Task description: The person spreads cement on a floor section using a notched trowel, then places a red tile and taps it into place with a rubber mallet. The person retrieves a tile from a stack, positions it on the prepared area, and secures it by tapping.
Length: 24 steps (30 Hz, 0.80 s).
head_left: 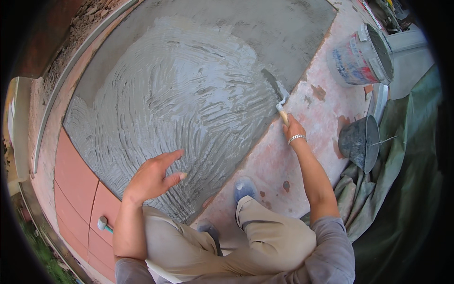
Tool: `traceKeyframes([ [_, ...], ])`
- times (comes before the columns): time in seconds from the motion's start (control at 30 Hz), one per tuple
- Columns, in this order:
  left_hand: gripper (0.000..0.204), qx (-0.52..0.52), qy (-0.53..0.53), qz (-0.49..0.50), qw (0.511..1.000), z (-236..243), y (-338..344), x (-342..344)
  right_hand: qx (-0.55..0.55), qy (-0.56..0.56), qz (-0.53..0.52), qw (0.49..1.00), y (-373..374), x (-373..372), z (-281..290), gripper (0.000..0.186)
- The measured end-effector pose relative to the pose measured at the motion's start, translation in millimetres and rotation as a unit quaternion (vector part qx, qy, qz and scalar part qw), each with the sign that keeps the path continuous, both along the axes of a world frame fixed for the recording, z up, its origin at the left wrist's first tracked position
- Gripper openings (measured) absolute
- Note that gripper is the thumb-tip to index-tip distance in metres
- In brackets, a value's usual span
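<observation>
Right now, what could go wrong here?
The right shoe stands near the edge of the wet cement; a misstep could smear it. The trowel in the right hand might gouge it if tipped. The empty left hand, over the cement, could print it if balance slips.

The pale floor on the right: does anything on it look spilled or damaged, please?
Yes: brown patches dot the pale floor, one beside the dark bucket. They look odd against it; stain or damage, I cannot tell.
</observation>
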<state>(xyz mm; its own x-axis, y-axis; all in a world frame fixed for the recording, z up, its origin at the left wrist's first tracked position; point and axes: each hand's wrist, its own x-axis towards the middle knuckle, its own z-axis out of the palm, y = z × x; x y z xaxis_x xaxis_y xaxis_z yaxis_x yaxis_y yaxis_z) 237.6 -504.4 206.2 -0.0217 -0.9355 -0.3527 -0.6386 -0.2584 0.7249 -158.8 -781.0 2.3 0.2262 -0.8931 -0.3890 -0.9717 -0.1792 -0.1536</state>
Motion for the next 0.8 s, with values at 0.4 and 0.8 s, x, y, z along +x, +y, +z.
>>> traceKeyframes([
  [0.4,0.058,-0.003,0.003,-0.015,1.0,0,-7,-6,0.075,-0.024,0.178,0.981,161,8,8,0.054],
  [0.8,0.056,-0.013,-0.005,0.011,1.0,-5,10,9,0.199,-0.15,0.24,0.938,197,57,47,0.053],
])
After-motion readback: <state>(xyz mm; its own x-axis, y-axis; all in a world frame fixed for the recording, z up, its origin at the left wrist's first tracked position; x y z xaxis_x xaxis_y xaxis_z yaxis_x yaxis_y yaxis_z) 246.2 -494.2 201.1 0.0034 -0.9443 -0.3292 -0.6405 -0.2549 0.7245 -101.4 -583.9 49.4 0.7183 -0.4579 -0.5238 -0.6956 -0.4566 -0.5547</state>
